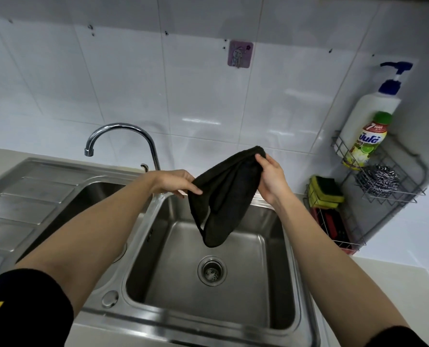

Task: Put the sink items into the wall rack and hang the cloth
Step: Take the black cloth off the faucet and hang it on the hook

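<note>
While it hung limp over the sink basin [271, 246], one dark cloth [221, 196] was gripped by both hands, left hand [176, 182] pinching the lower corner, right hand [271, 179] the raised one; its long axis ran downward. One sponge [326, 190], one scourer [377, 177] and two bottles [366, 139] sat in the wall rack [393, 196].

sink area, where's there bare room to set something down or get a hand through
Free: the right basin floor around the drain, the ribbed drainboard at left, and the bare tiles between tap and hook. Crowded: the wall rack with bottles, scourer and sponges, and above the basin, where both hands hold the cloth.
</note>
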`<state>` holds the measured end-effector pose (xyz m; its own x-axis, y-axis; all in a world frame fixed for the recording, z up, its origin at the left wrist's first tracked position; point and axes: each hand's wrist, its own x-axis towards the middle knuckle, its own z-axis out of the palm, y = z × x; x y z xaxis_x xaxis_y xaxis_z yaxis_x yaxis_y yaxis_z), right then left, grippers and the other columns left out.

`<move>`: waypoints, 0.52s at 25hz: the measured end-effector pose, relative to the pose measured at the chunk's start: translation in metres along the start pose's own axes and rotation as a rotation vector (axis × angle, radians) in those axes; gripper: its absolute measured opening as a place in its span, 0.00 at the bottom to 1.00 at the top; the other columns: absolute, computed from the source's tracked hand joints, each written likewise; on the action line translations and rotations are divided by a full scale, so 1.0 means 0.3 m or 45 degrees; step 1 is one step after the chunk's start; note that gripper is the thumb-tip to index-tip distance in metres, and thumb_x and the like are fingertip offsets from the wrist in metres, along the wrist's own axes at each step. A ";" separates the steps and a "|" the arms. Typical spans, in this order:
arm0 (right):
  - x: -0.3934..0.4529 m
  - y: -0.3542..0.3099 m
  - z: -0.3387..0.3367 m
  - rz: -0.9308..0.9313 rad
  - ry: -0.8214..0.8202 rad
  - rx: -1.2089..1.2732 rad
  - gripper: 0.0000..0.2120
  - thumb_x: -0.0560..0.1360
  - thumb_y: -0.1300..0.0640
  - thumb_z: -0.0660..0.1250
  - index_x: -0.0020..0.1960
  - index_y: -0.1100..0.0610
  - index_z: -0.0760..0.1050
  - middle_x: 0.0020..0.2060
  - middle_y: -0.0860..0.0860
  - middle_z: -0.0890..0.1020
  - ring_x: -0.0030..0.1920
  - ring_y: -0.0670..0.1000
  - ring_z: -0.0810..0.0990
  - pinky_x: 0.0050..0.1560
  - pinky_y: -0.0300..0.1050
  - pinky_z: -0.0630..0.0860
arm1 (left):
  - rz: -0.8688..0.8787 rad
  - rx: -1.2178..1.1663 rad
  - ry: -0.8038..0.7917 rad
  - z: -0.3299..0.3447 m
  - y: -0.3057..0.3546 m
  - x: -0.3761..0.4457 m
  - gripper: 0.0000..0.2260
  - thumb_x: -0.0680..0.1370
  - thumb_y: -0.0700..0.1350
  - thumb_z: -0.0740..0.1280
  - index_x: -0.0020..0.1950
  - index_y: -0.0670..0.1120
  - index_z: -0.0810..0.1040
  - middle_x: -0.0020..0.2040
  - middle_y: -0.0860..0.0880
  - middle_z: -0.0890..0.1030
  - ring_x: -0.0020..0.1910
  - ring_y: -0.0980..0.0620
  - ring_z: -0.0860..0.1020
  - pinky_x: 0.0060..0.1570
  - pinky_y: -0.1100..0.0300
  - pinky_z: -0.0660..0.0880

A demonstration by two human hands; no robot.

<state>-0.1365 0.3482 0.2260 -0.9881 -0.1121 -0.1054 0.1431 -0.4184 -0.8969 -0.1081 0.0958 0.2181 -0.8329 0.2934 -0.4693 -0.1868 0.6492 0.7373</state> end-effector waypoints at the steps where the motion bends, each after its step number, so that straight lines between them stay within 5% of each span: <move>1: 0.003 0.004 -0.019 0.023 0.062 0.023 0.06 0.80 0.58 0.62 0.50 0.56 0.78 0.39 0.51 0.86 0.41 0.48 0.85 0.40 0.44 0.81 | 0.029 -0.204 0.024 -0.004 -0.025 -0.005 0.09 0.77 0.46 0.67 0.55 0.46 0.80 0.52 0.50 0.83 0.52 0.55 0.79 0.53 0.59 0.73; 5: -0.003 0.058 -0.084 0.085 0.268 -0.070 0.03 0.76 0.58 0.62 0.45 0.55 0.75 0.43 0.55 0.80 0.48 0.54 0.78 0.49 0.48 0.77 | 0.215 -0.803 0.229 -0.009 -0.042 -0.007 0.05 0.80 0.46 0.63 0.51 0.48 0.79 0.48 0.48 0.84 0.48 0.53 0.82 0.48 0.59 0.77; 7: -0.031 0.091 -0.105 0.180 0.296 -0.148 0.04 0.74 0.58 0.61 0.46 0.56 0.73 0.45 0.57 0.77 0.48 0.55 0.76 0.53 0.50 0.75 | 0.310 -0.792 0.374 0.001 0.001 0.008 0.06 0.81 0.47 0.62 0.46 0.50 0.78 0.42 0.49 0.81 0.42 0.53 0.80 0.39 0.62 0.76; 10: -0.091 0.113 -0.118 0.362 0.242 -0.283 0.09 0.74 0.53 0.59 0.41 0.54 0.75 0.36 0.53 0.78 0.38 0.52 0.77 0.40 0.45 0.73 | 0.414 -0.663 0.483 0.026 0.092 0.039 0.08 0.81 0.48 0.62 0.43 0.54 0.78 0.40 0.52 0.79 0.39 0.57 0.79 0.36 0.67 0.75; 13: -0.115 0.120 -0.138 0.379 0.088 -0.549 0.15 0.77 0.44 0.59 0.49 0.50 0.81 0.44 0.51 0.85 0.46 0.51 0.82 0.46 0.44 0.76 | 0.468 -0.572 0.410 0.052 0.179 0.074 0.07 0.80 0.46 0.63 0.46 0.53 0.80 0.41 0.54 0.81 0.38 0.61 0.81 0.37 0.70 0.76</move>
<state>-0.0996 0.3742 0.1795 -0.9116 -0.1039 -0.3976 0.3964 0.0327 -0.9175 -0.1284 0.1480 0.2397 -0.9849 0.1703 -0.0310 -0.0015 0.1707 0.9853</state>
